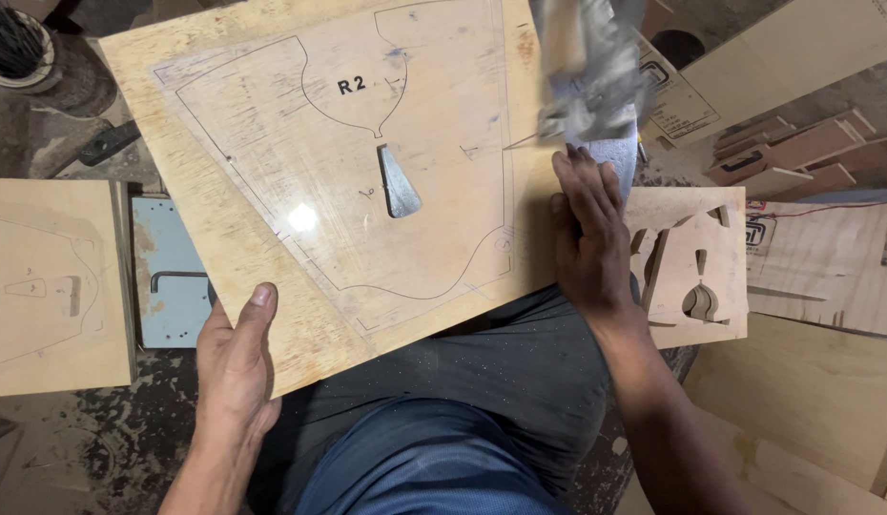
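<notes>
While the floor below is dark and dusted with sawdust, a large plywood panel (367,181) with a drawn outline and a wedge-shaped slot lies tilted over the lap. Left hand (236,367) clamps its lower edge, thumb on top. Right hand (588,238) lies flat, fingers together, on its right edge beside a blurred power tool (591,76). Offcut boards (696,262) crowd right; another panel (48,286) sits left, leaving little open room.

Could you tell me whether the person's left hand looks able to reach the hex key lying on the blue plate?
Probably yes: the left hand grips the plywood sheet edge just beside the hex key, which lies uncovered.
</notes>
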